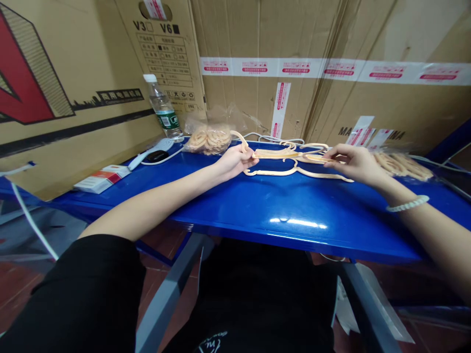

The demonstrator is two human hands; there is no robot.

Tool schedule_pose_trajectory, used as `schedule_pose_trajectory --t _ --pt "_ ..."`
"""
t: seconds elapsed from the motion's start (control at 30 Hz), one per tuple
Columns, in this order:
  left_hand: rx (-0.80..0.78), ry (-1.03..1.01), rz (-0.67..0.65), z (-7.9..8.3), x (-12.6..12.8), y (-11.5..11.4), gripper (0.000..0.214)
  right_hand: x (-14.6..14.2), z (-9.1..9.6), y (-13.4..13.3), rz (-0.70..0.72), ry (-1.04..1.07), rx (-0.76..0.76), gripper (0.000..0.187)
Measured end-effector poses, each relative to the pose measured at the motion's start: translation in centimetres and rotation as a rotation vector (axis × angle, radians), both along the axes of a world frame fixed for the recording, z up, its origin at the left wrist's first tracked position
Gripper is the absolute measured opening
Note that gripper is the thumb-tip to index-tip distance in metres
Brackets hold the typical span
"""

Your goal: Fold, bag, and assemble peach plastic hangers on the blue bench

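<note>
My left hand (236, 162) pinches the left end of a beige plastic clothes hanger (276, 155), just over the blue table. The fingers of my right hand (353, 162) are closed at the hanger's right part. Another beige hanger (274, 172) lies flat on the table in front of it, its small hook pointing up and away from me. More beige curved hanger parts (289, 146) lie behind the held one and partly overlap it, so I cannot tell the pieces fully apart.
A clear bag of beige curved pieces (208, 138) sits left, another bundle (403, 165) right. A water bottle (166, 112), white cable, dark mouse-like object (157, 156) and small white-orange box (103, 179) stand at the left of the blue table (235, 208). Cardboard boxes (253, 29) wall the back.
</note>
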State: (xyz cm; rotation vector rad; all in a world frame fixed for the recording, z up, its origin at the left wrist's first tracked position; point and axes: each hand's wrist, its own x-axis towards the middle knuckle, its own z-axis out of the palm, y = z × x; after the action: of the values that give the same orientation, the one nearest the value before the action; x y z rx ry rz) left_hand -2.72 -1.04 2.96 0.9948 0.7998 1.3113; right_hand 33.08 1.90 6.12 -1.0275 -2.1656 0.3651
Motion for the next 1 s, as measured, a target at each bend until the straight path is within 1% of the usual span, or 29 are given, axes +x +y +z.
schedule_pose_trajectory --t 0.1,0.23,0.43,0.53,0.63,0.7,0.77,0.8,0.83,0.87,0.93,0.97,1.0 --pt "-0.011 0.007 0.080 0.2 0.0 -0.1 0.029 -0.7 0.2 -0.8 -0.017 -0.022 0.029 0.044" --pt "0.001 0.017 0.150 0.2 0.3 -0.4 0.029 -1.3 0.4 -1.6 -0.028 -0.042 0.016 0.045" --pt "0.010 -0.005 0.300 0.1 0.7 -0.7 0.032 -1.9 0.6 -2.4 -0.014 -0.011 -0.158 0.047" --pt "0.039 -0.046 0.294 0.5 0.8 -0.9 0.030 -2.2 1.1 -3.0 -0.052 -0.009 -0.174 0.047" --pt "0.079 -0.065 0.286 1.0 0.7 -1.0 0.024 -2.5 1.8 -3.8 -0.095 0.032 -0.186 0.049" --pt "0.094 -0.009 0.298 1.0 0.6 -1.1 0.018 -2.5 2.5 -4.3 -0.128 0.069 -0.195 0.052" --pt "0.134 0.130 0.312 0.8 0.7 -1.7 0.022 -2.3 3.2 -4.8 -0.127 0.109 -0.209 0.054" --pt "0.192 0.237 0.318 0.5 0.8 -2.2 0.026 -2.1 3.6 -5.0 -0.114 0.126 -0.221 0.056" --pt "0.282 0.365 0.315 0.2 1.0 -2.9 0.029 -1.8 3.9 -5.1 -0.094 0.134 -0.240 0.057" --pt "0.419 0.512 0.304 -0.1 1.3 -3.8 0.032 -1.5 4.2 -5.2 -0.074 0.132 -0.267 0.058" --pt "0.782 0.846 0.239 -0.7 2.0 -5.6 0.034 -0.8 4.6 -5.2 -0.048 0.079 -0.331 0.059" --pt "0.980 0.973 0.195 -1.0 2.4 -6.5 0.032 -0.4 4.6 -5.0 -0.041 0.039 -0.360 0.059" --pt "1.182 1.068 0.119 -1.2 2.8 -7.3 0.029 -0.1 4.5 -4.8 -0.032 -0.004 -0.387 0.059"
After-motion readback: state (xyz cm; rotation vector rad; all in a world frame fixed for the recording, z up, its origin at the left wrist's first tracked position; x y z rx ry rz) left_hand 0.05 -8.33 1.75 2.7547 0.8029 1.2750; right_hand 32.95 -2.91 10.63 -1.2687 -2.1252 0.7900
